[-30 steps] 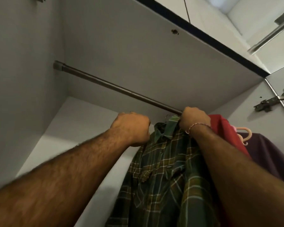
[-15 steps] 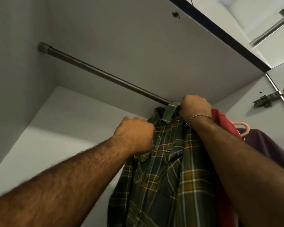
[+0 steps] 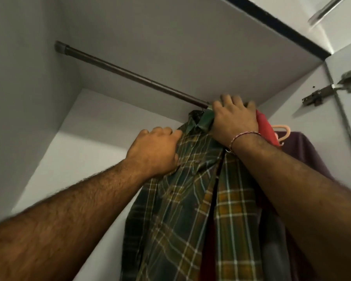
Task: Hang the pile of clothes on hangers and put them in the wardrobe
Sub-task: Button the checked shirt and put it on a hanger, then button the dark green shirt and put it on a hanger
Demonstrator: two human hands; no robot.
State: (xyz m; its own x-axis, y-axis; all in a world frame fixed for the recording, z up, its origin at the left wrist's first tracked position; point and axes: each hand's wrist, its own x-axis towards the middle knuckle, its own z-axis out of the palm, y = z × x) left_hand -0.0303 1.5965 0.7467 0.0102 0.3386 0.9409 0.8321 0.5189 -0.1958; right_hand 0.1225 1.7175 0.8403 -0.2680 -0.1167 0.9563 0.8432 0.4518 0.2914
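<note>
Plaid shirt (image 3: 193,199): green and yellow check, hanging inside the wardrobe (image 3: 170,47) from the dark rail (image 3: 130,75). Long axis runs vertical, collar up at the rail, hem out of view below; its open front faces the viewer. It sits at the right end of the rail, just beside a red garment (image 3: 265,126), with a pink hanger (image 3: 283,131) and a purple garment (image 3: 310,151) further right.

Change against half a second ago: the right hand, then a closed fist at the collar, has loosened, its fingers now reaching up to the rail. The left hand has stayed at the shirt's left shoulder.

Left hand (image 3: 156,151): fingers curled, gripping the plaid fabric just below the collar.

Right hand (image 3: 234,120): fingers part-extended over the collar and the top of the hanger area; whether it grips anything cannot be told. A thread bracelet (image 3: 243,138) circles the wrist.

Also present: a metal hinge (image 3: 330,90) on the wardrobe's right side.
</note>
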